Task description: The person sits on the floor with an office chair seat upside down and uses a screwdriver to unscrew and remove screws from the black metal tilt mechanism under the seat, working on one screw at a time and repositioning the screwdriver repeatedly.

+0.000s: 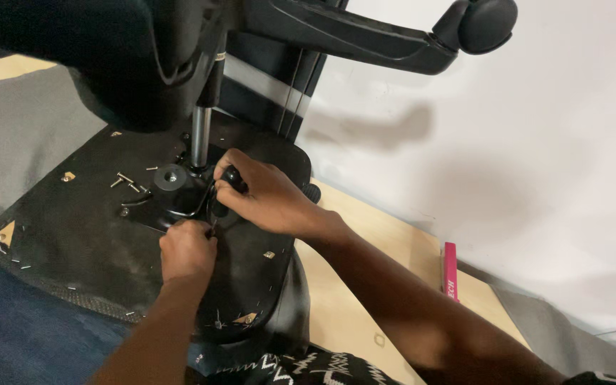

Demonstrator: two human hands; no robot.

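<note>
Overturned office chair, black seat underside (73, 235) facing up. Right hand (262, 196) closed around a black-handled tool (233, 178) at the metal mounting plate (172, 196). Left hand (187, 249) pinched shut, probably on a small fastener; too dark to confirm. Loose screws (126, 182) lie beside the plate; gas cylinder (201, 135) and armrest (365, 36) crowd overhead.

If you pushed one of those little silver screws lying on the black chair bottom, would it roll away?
Probably yes. The loose screws look small, thin and round-bodied, so a nudge would likely send one rolling or skidding. The chair bottom looks tilted, so it might drift downhill. They seem light and hard, unlikely to bend.
</note>
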